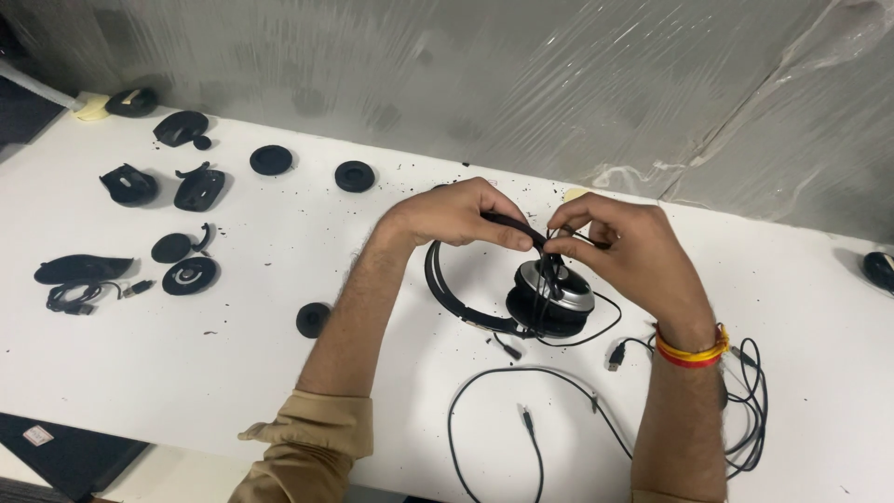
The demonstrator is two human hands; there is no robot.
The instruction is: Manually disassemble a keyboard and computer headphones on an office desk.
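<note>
fingers [521,233] hide the headband [447,293] top — black object [879,268] cut off at right edge.

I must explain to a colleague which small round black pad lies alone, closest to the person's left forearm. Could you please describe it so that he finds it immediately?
Start at the white table and find the left hand with its forearm. Just left of that forearm, near mid-length, lies one small round black foam pad. Unlike the other black parts grouped at the far left, it lies alone, with only white surface around it.
</note>
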